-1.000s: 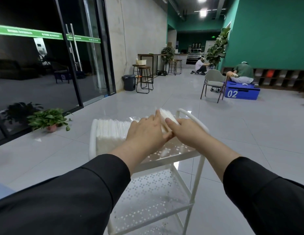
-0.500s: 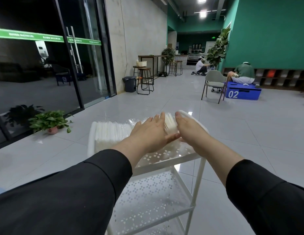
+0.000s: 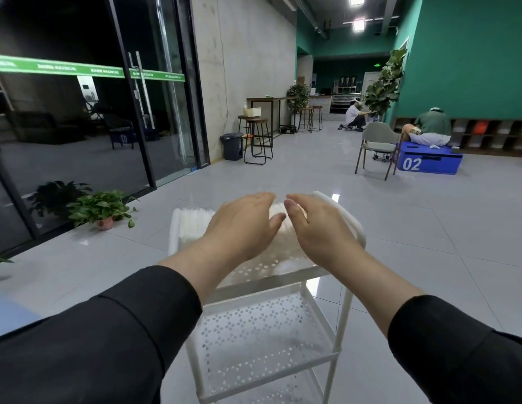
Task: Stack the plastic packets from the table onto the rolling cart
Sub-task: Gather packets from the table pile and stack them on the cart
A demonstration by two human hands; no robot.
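Hidden: your left hand (image 3: 245,225) and right hand (image 3: 315,225) cover the middle of the rolling cart's (image 3: 348,316) top shelf, so you cannot see how the packets under them lie.
Packets: the plastic packets (image 3: 195,221) stand in a white row on the cart's top shelf, showing at its left end and in the gap between your hands.
Left hand: fingers straight and relaxed over the packets, gripping nothing; contact cannot be told.
Right hand: fingers loosely extended, palm down, holding nothing, just beside the left.
Materials: the cart is white, with rounded tube rails and perforated shelves; the floor is glossy grey tile.
Blur: the packets' edges are soft and uncountable.
Around: a potted plant (image 3: 101,209) left of the cart; a grey chair (image 3: 376,141) and a blue box (image 3: 427,161) marked 02 beyond the cart, to the right.
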